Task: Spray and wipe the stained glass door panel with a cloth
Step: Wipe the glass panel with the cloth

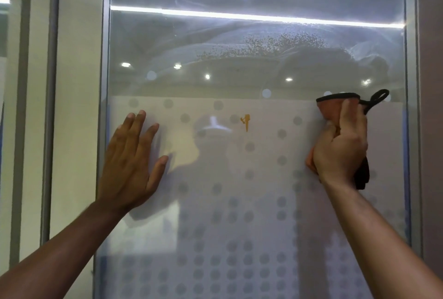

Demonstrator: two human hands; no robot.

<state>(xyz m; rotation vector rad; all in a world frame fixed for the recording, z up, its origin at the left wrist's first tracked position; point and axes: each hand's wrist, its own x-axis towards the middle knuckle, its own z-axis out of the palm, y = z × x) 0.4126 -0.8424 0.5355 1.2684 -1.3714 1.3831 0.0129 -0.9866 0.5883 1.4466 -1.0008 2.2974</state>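
Observation:
The glass door panel (251,178) fills the view, clear above and frosted with grey dots below. A small orange stain (246,121) sits near the middle of the frosted part. Fine spray droplets (259,44) speckle the clear glass higher up. My left hand (130,162) presses flat on the glass near its left edge, fingers straight. My right hand (340,147) grips a bunched orange cloth (332,110) with black trim and a loop, held against the glass at the right, well to the right of the stain.
A metal frame (105,82) borders the panel on the left, and another frame strip (412,82) on the right. A cream wall (76,106) with a vertical rail lies further left. Ceiling lights reflect in the glass.

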